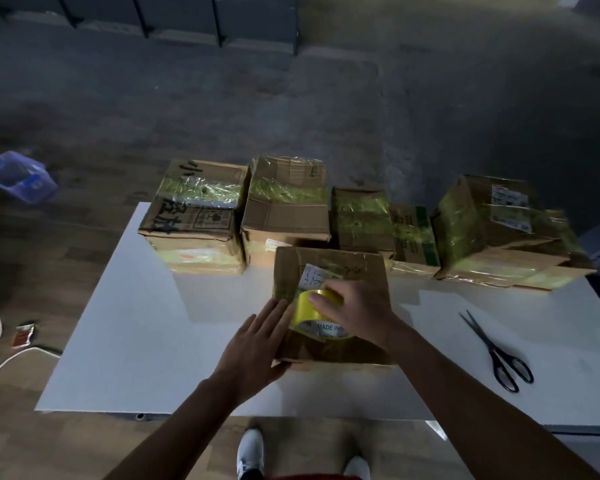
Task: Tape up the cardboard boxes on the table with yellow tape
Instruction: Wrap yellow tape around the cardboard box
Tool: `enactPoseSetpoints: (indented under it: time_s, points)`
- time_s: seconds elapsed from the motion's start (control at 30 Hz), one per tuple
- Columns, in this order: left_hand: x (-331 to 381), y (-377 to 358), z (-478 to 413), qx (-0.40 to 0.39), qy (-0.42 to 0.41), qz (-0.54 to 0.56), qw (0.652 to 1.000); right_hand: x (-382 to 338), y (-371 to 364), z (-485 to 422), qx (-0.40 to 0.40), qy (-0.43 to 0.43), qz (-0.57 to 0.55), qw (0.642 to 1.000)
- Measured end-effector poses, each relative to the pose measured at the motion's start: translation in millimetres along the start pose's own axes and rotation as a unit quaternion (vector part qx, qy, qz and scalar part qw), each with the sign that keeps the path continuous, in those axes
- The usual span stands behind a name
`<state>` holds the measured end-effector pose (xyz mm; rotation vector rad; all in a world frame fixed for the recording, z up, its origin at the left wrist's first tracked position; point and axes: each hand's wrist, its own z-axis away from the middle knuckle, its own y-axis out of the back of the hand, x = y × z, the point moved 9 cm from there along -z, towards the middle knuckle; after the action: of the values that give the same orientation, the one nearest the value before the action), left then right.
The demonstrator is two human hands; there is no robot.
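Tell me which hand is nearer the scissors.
Right. The right hand grips the tape on the box, with the scissors lying to its right; the left hand presses the box's left edge, farther away.

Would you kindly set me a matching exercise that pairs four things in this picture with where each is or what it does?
Column one:
1. yellow tape roll
2. scissors
3. left hand
4. right hand

Column two:
A. lies on the table, right of the near box
B. presses flat on the near box's left side
C. grips the tape roll
D. on top of the near box

Pairs: 1-D, 2-A, 3-B, 4-C
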<state>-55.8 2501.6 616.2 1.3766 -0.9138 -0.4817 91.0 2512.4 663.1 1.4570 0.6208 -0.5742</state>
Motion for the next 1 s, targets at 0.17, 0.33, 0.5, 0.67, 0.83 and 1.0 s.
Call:
enactPoseSetpoints:
  time_s: [0.17, 0.33, 0.5, 0.67, 0.83, 1.0]
  points:
    - [-6.9, -19.7, 3.5, -0.027, 0.019, -0.019, 0.999, 13.1, -2.0, -2.1, 0.012, -0.055, -0.002, 0.998]
    - [-9.6, -26.5, 5.4, -0.03, 0.023, -0.038, 0.999, 13.6, 16.9, 4.1, 0.006, -0.01, 0.118, 0.993]
    - [-3.7, -22.0, 0.7, -0.037, 0.036, -0.08, 0.996, 46.8, 45.5, 16.7, 0.017, -0.08, 0.211, 0.974]
    - [31.1, -36.7, -19.0, -0.071, 0.043, -0.061, 0.995, 37.1, 38.0, 14.3, 0.031, -0.06, 0.237, 0.969]
    - [48.1, -51.9, -32.3, -0.094, 0.043, -0.056, 0.993, 52.3, 52.6, 29.7, 0.06, -0.065, 0.118, 0.989]
    - [52.7, -41.3, -33.6, -0.071, 0.028, -0.06, 0.995, 69.6, 62.5, 47.6, 0.065, -0.083, 0.086, 0.991]
